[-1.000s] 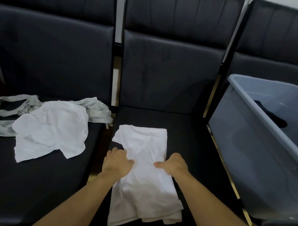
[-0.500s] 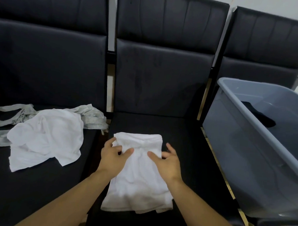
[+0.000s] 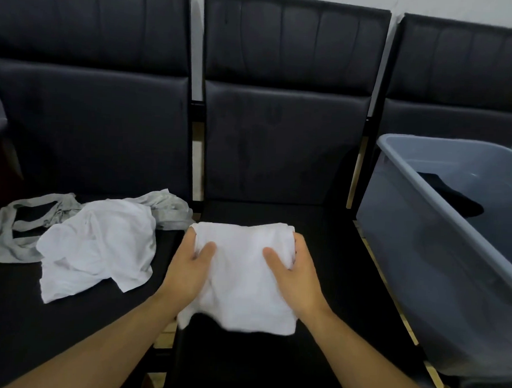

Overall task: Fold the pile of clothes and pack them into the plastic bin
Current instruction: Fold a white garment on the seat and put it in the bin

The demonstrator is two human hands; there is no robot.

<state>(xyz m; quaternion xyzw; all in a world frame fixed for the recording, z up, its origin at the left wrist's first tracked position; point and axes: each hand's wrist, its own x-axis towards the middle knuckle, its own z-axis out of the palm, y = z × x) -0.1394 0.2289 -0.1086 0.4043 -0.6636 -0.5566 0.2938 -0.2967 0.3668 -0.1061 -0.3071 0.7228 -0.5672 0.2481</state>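
Grey bin [image 3: 441, 231] on right chair, cut off at frame edge, holds one dark garment [image 3: 451, 196], shape unclear; left hand [image 3: 187, 267] and right hand [image 3: 298, 272] grip folded white cloth [image 3: 242, 275] on middle seat, thumbs on top, fingers hidden beneath.

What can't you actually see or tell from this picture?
Head view only:
- Fingers of both hands: tucked under the white garment.
- Dark item in the bin: partly behind its rim, kind unclear.
- Grey garment: partly under a white one, cut off left.
- Bin's right side: cut off.
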